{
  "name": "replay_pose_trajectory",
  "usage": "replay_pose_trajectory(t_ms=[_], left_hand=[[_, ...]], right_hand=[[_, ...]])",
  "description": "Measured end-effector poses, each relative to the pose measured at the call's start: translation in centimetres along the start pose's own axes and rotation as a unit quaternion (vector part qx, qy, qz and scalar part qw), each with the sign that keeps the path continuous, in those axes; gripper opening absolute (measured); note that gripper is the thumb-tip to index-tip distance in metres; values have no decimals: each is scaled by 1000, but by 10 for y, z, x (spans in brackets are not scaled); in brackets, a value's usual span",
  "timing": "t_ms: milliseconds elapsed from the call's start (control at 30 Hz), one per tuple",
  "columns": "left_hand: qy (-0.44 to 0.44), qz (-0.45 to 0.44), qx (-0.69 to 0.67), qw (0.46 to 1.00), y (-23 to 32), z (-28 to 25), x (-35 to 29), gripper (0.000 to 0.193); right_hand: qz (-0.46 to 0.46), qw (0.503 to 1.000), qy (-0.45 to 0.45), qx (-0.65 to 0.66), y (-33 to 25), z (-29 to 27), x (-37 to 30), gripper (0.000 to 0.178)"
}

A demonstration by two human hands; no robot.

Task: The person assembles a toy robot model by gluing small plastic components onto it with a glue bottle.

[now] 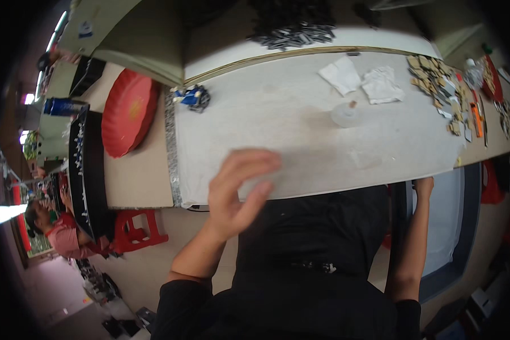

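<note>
My left hand point(238, 190) hovers over the near edge of the white-covered table point(255, 130), slightly blurred. Its fingers are bent but apart from the thumb, with nothing between them. My right hand point(424, 186) is low at the table's front edge, by the far end of a blue-grey bin point(445, 226) with a pale inside. Its fingers look curled, and whatever they hold is hidden. Farther back on the table stands a small translucent round container point(345, 115) with a brownish tip. Two white cloths point(341, 75) lie behind it.
Small tan and grey pieces point(433, 82) are heaped at the right, beside an orange-handled tool point(476, 120). A blue-and-black bundle point(194, 98) lies at the far left corner. Dark pieces point(294, 35) fill the shelf. A red basin point(130, 113) and a seated person point(68, 235) are leftward.
</note>
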State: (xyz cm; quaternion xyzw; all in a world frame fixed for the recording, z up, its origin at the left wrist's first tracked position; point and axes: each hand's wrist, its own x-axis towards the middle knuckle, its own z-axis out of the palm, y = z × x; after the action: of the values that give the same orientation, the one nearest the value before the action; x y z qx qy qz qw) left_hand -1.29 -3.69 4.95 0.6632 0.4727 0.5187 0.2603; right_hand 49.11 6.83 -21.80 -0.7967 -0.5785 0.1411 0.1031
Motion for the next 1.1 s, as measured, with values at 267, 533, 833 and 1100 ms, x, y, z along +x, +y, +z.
replay_pose_trajectory(t_ms=[267, 533, 833, 1100], left_hand=[[81, -64, 356, 929, -68, -101, 37, 59], [-3, -49, 312, 949, -51, -47, 41, 29], [28, 38, 305, 951, -48, 2, 30, 32], [-48, -59, 174, 982, -48, 0, 12, 74]], right_hand=[[-125, 965, 231, -16, -70, -55, -35, 26], [-212, 849, 195, 443, -239, -151, -129, 15], [-358, 850, -9, 386, -346, -106, -107, 42], [-305, 779, -23, 548, -320, -108, -136, 31]])
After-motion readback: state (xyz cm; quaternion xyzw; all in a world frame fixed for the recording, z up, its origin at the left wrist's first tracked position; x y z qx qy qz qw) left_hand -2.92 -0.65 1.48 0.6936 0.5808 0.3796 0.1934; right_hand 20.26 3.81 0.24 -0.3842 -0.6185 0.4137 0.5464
